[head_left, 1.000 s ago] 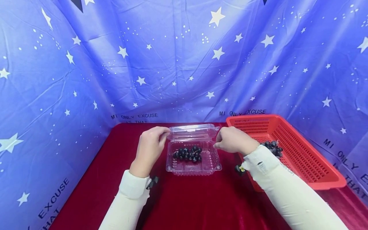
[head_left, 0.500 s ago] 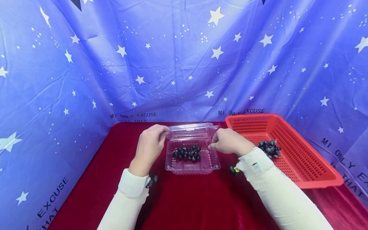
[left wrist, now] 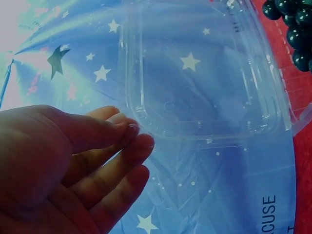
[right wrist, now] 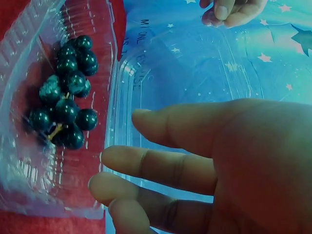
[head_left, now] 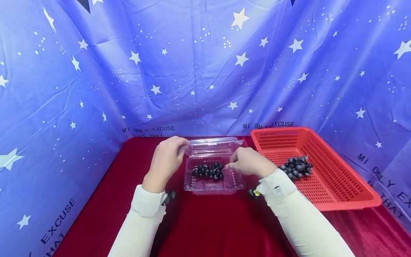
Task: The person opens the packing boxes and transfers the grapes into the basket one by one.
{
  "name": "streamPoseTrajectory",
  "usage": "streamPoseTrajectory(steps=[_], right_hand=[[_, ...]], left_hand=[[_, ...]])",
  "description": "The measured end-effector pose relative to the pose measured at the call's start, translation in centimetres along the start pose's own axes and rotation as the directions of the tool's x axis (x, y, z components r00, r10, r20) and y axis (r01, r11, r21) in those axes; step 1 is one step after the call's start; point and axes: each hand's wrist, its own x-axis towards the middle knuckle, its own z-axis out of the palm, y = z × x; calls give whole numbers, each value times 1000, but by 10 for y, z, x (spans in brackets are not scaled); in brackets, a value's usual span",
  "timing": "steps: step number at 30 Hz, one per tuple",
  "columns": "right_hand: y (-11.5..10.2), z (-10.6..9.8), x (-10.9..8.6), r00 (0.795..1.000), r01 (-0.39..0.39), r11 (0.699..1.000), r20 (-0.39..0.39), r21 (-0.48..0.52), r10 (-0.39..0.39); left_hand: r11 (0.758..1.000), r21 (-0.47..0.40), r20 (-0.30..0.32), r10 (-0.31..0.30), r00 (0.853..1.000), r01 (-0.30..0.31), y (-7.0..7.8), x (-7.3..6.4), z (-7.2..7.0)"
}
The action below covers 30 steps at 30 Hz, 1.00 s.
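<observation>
A clear plastic clamshell container [head_left: 215, 191] stands on the red cloth, its lid [head_left: 213, 144] raised at the back. Inside its base, toward the left, lies a bunch of dark grapes [head_left: 208, 171]. At the lid's left corner my left hand [head_left: 167, 160] pinches the edge between thumb and forefinger; the left wrist view shows those fingertips [left wrist: 131, 130] meeting there. My right hand [head_left: 252, 162] hovers over the container's right side, close to the grapes. Its fingers [right wrist: 161, 168] are spread and fairly straight in the right wrist view, holding nothing.
To the right, a red plastic basket [head_left: 363, 204] with slotted walls holds another bunch of dark grapes [head_left: 297, 167], partly behind the right forearm. A blue star-printed curtain [head_left: 192, 71] encloses the back and sides of the red-covered table [head_left: 205, 228].
My right hand has moved left from beside the lid's right corner to over the container, near the grapes. The left hand stays at the lid's left corner. More of the basket's grapes shows.
</observation>
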Motion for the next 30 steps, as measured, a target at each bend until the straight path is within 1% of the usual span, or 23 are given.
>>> streamPoseTrajectory(steps=[5,7,9,11,15,21,30], right_hand=[[-6,7,-4,1000,-4,1000,-3,28,4],[-9,10,-5,1000,0,999,-26,45,1],[-11,14,-5,998,5,999,-69,53,-2],[-13,19,-3,994,-7,998,-108,60,14],[-11,31,1,985,-29,998,-166,47,36],[-8,49,8,977,-57,998,-203,35,63],[-2,63,14,967,-50,999,-250,9,51]], left_hand=[[1000,-19,14,-10,1000,11,-4,0,-1],[1000,-28,14,-11,1000,11,-5,0,-1],[999,-33,15,-14,1000,14,-5,0,-2],[999,-36,16,-16,1000,17,-5,0,-3],[999,-33,19,-21,1000,21,-6,-1,-2],[999,-25,32,-21,999,22,-6,-2,0],[1000,-16,21,-24,999,25,-4,-2,-3]])
